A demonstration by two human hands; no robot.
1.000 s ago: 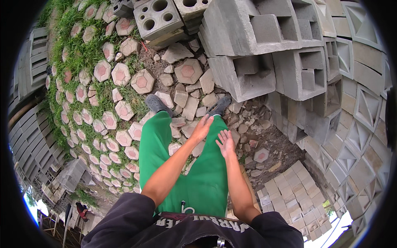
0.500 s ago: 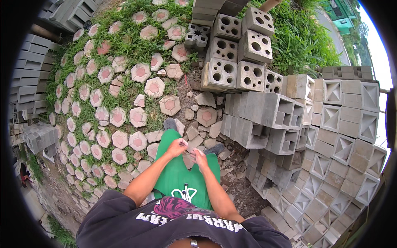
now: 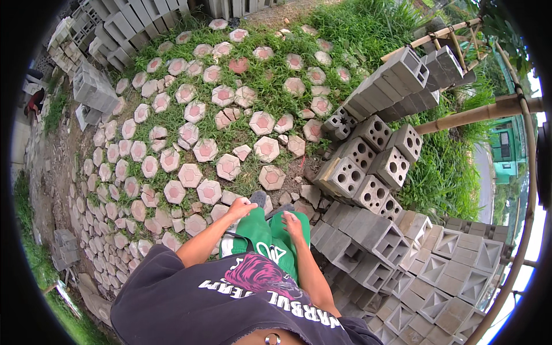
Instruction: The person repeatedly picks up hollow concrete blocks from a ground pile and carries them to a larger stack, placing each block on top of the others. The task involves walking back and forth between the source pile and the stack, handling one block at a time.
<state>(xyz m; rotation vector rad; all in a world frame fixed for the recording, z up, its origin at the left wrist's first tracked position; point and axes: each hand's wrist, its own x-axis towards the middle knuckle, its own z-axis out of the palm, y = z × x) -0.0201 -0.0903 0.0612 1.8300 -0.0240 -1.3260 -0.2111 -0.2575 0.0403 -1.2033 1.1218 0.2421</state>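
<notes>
My left hand [image 3: 241, 207] is closed in a loose pinch above the left leg of my green shorts [image 3: 256, 230]. Whatever its fingers hold, if anything, is too small to make out. A short distance to the right, my right hand [image 3: 292, 224] hovers over the other leg, its fingers a little bent and apart, with nothing visible in them. The two hands do not touch. Just beyond them show my grey shoes [image 3: 259, 199], on ground with hexagonal paving blocks [image 3: 272, 177] that have reddish centres.
Grass [image 3: 253, 75] grows between the pavers. On the right stand stacked concrete blocks with round holes [image 3: 348, 173] and hollow blocks [image 3: 382, 233]. Patterned vent blocks [image 3: 434, 267] form a pile farther right. A bamboo pole [image 3: 477, 114] juts in there; grey blocks [image 3: 95, 89] stand left.
My view has swung to the right and taken in more of the bamboo frame. My hands, close together before, are now farther apart.
</notes>
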